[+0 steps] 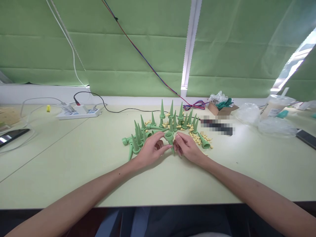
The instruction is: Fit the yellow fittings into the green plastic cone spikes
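Note:
My left hand (pixel 152 147) grips a green plastic watering spike (pixel 169 136) between thumb and fingers. Its wide, threaded mouth faces up and its tip points down. Close against its right side, my right hand (pixel 187 146) has its fingers pinched together; whatever they hold, if anything, is hidden. Just beyond both hands are several more green spikes (pixel 162 110), many standing tip up on their caps and some lying down. Small yellow plastic valve pieces (pixel 197 139) are scattered among them. One loose green spike (pixel 204 142) lies right of my right hand.
At the left are a white power strip (pixel 79 113) with plugs and a dark phone (pixel 13 136). A small cardboard box (pixel 222 109) with plastic wrap stands at the back right. Farther right are a drink cup (pixel 274 107) and another phone (pixel 306 138).

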Available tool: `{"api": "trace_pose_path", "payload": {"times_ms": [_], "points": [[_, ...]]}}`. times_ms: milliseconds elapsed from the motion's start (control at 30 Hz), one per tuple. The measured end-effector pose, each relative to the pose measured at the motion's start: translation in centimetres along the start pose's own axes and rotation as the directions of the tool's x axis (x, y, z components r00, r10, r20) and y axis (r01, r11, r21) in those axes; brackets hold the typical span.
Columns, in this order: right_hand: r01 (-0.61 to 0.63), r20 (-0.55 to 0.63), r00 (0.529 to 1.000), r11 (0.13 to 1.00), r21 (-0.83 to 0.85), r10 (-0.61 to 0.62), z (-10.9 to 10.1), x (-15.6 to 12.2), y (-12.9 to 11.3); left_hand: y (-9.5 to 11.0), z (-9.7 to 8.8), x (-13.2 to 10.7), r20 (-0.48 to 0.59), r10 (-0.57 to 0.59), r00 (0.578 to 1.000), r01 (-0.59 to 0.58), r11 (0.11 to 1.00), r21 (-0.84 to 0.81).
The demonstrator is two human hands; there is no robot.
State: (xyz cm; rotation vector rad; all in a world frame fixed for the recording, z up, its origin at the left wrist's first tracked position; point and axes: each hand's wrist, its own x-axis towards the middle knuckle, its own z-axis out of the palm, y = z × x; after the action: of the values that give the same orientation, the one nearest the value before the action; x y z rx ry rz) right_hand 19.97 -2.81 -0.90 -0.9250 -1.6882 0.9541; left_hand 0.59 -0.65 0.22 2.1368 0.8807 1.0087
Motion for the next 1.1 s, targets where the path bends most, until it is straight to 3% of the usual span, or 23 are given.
{"api": "trace_pose_path", "payload": {"times_ms": [267, 400, 667, 867, 1000, 1100], "points": [[0.021, 0.023, 1.0, 0.999, -0.035, -0.02, 0.0, -0.1, -0.4, 0.3, 0.0, -0.2, -0.037, 0.18, 0.983, -0.175, 0.979, 0.108], [0.002, 0.02, 1.0, 0.997, -0.083, 0.0, 0.1, -0.1, -0.5, 0.3, 0.1, -0.2, -0.031, 0.198, 0.98, -0.192, 0.971, 0.145], [-0.005, -0.023, 1.0, 1.0, -0.027, 0.004, 0.3, -0.1, 0.0, 0.5, 0.1, 0.0, -0.035, 0.002, 0.999, 0.003, 0.99, 0.143], [0.019, -0.084, 0.996, 0.997, -0.077, -0.026, 0.3, 0.2, 0.1, 0.8, 0.0, 0.2, 0.016, -0.123, 0.992, 0.124, 0.991, -0.055], [0.029, -0.06, 0.998, 0.994, -0.107, -0.035, 0.2, 0.1, 0.0, 0.9, 0.0, 0.2, 0.098, -0.248, 0.964, 0.264, 0.944, -0.199], [0.033, -0.012, 0.999, 0.992, -0.125, -0.035, 0.2, 0.0, -0.1, 1.1, -0.1, 0.2, 0.186, -0.265, 0.946, 0.304, 0.925, -0.228]]}}
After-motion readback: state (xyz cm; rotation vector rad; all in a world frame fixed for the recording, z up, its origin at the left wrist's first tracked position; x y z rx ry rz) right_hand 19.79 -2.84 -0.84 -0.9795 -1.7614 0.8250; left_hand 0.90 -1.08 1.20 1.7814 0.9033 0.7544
